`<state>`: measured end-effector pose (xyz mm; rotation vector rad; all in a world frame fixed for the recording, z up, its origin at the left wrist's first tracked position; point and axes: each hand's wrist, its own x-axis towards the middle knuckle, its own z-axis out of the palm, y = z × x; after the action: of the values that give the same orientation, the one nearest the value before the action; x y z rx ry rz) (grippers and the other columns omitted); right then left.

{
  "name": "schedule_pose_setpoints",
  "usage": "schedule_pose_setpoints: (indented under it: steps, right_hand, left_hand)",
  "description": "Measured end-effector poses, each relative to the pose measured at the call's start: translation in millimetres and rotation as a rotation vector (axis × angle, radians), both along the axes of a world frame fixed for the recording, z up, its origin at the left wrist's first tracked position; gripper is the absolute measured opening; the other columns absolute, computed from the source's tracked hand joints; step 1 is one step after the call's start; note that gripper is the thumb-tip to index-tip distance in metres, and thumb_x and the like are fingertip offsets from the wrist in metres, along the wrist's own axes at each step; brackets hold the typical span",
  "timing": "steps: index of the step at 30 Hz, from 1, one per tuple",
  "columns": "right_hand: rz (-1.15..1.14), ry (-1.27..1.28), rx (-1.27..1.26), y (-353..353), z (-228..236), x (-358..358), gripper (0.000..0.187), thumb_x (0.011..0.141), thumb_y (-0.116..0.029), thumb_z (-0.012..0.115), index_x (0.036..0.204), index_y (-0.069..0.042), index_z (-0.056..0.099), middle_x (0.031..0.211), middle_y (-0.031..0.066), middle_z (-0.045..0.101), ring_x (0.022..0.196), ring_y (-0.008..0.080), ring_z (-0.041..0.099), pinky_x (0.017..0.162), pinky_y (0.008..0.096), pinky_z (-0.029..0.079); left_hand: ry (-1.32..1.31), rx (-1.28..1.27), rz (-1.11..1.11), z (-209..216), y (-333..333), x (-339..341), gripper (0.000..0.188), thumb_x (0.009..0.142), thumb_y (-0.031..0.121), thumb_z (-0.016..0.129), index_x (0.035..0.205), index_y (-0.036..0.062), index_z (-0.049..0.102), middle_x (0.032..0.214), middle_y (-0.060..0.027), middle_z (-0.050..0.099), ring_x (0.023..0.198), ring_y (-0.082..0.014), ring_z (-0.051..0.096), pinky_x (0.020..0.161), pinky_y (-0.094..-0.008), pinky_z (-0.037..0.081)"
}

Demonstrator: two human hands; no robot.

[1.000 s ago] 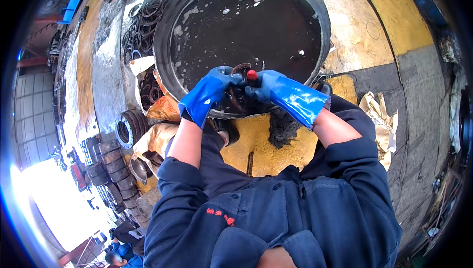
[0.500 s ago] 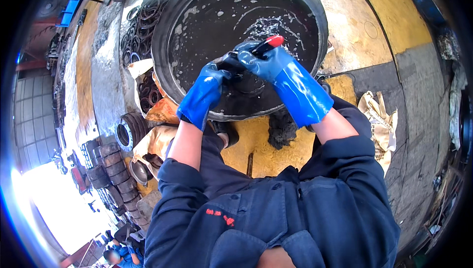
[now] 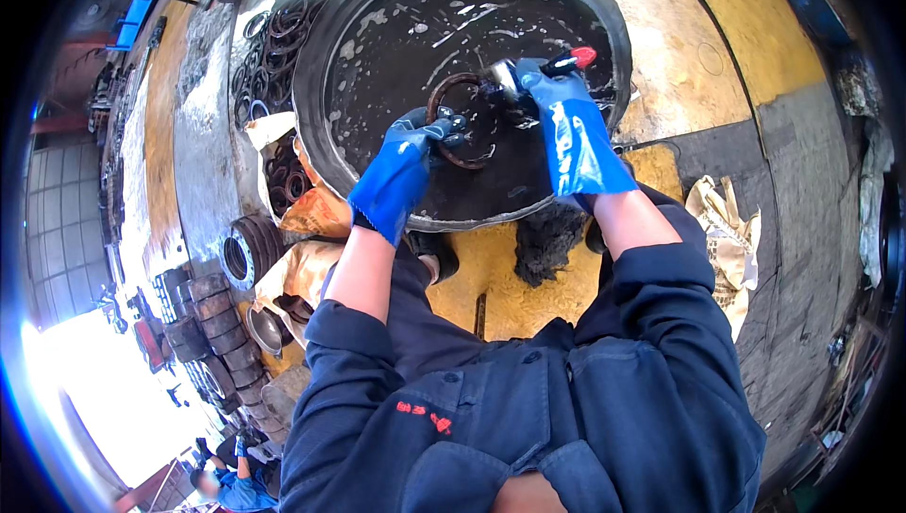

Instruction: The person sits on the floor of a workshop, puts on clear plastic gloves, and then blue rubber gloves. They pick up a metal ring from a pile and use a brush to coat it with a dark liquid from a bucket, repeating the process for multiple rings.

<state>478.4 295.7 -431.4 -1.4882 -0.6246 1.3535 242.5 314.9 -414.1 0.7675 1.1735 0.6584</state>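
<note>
Oily black basin (image 3: 377,69); left hand (image 3: 401,173) grips rusty ring (image 3: 451,98); right hand (image 3: 557,107) clasps red-tipped tool (image 3: 576,58).

A rusty brown metal ring (image 3: 460,119) is being held up on its edge over a big round black tub of dark, foamy liquid (image 3: 377,60). A brush with a red-tipped handle (image 3: 543,67) is touching the ring's upper right side.

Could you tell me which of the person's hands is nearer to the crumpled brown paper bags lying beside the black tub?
Left. The left hand is just right of the brown paper bags, gripping a rusty ring; the right hand is farther right over the black tub.
</note>
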Motion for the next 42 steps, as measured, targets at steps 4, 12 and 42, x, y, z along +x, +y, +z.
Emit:
schedule_pose_setpoints:
  steps: [4, 12, 42]
  right_hand:
    - [-0.074, 0.442, -0.134, 7.0, 6.2, -35.5, 0.033, 0.092, -0.03, 0.078, 0.111, -0.003, 0.074, 0.097, 0.0088, 0.076, 0.082, 0.0192, 0.071, 0.074, 0.0336, 0.059]
    - [0.465, -0.098, 0.05, -3.5, -18.8, -45.9, 0.027, 0.093, -0.032, 0.065, 0.093, -0.007, 0.073, 0.081, 0.008, 0.071, 0.076, 0.013, 0.065, 0.073, 0.0315, 0.052]
    - [-0.078, 0.025, -0.17, 28.7, -14.7, 9.4, 0.03, 0.093, -0.032, 0.075, 0.11, -0.007, 0.072, 0.097, 0.01, 0.074, 0.086, 0.0247, 0.071, 0.08, 0.0379, 0.058]
  left_hand:
    - [0.019, 0.004, -0.07, -14.6, -0.3, -16.4, 0.025, 0.101, 0.015, 0.063, 0.123, 0.0015, 0.066, 0.112, -0.0111, 0.072, 0.101, -0.0189, 0.07, 0.085, -0.0346, 0.058]
    - [0.742, 0.832, -0.536, -32.0, 0.1, -43.1, 0.023, 0.102, 0.015, 0.059, 0.12, 0.0034, 0.068, 0.109, -0.0082, 0.071, 0.1, -0.0169, 0.067, 0.086, -0.035, 0.057]
    - [0.222, 0.339, -0.154, 2.2, -2.6, -10.8, 0.035, 0.102, 0.022, 0.065, 0.124, -0.0047, 0.066, 0.108, -0.0078, 0.074, 0.094, -0.0135, 0.066, 0.089, -0.0262, 0.049]
